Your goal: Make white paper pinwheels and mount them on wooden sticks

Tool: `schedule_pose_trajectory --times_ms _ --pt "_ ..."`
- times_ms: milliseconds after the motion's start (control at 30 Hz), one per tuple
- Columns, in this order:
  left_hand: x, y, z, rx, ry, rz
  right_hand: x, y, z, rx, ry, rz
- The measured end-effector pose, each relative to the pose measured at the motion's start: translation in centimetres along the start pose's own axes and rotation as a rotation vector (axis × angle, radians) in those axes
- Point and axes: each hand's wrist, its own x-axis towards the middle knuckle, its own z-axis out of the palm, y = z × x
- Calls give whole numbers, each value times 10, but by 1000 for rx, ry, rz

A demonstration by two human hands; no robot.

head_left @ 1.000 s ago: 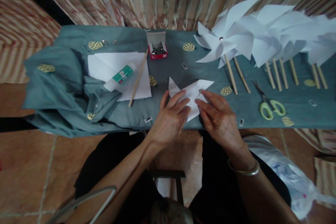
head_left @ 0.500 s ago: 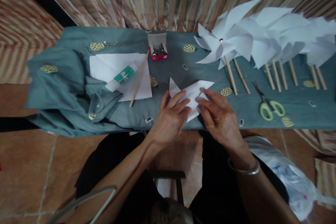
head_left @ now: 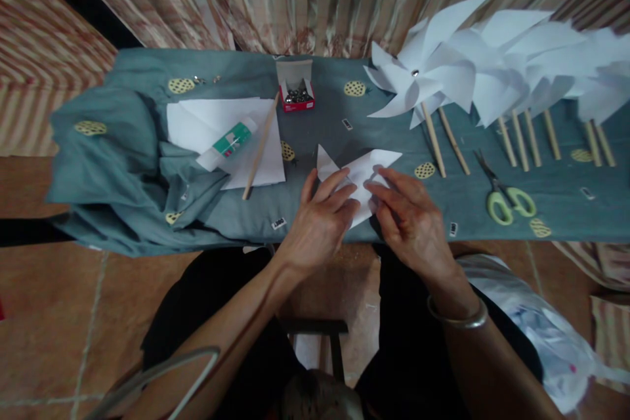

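A folded white paper piece lies on the teal cloth at the table's near edge. My left hand presses its fingers on the paper's left part. My right hand holds the paper's right side, with fingertips on a fold. Both hands meet over the sheet. A metal bangle is on my right wrist.
Finished white paper pinwheels on wooden sticks lie at the right. Green-handled scissors rest beside them. At left are white paper sheets, a glue bottle and a loose stick. A red box of pins stands at the back.
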Motion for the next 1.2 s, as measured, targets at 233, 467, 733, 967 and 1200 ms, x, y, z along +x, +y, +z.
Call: schedule_pose_trajectory --times_ms 233,467,733,967,1200 --pt "1 1 -1 -7 -9 -2 -1 -2 -1 -31 -55 -36" --pt "0 0 1 12 3 14 -1 -3 -3 -47 -104 -26" --pt "0 1 0 15 15 6 0 -4 -2 -20 -98 -22" --pt "0 1 0 14 6 0 0 -5 -3 -18 -104 -22" --pt "0 1 1 11 11 3 1 -6 -3 -98 -135 -40"
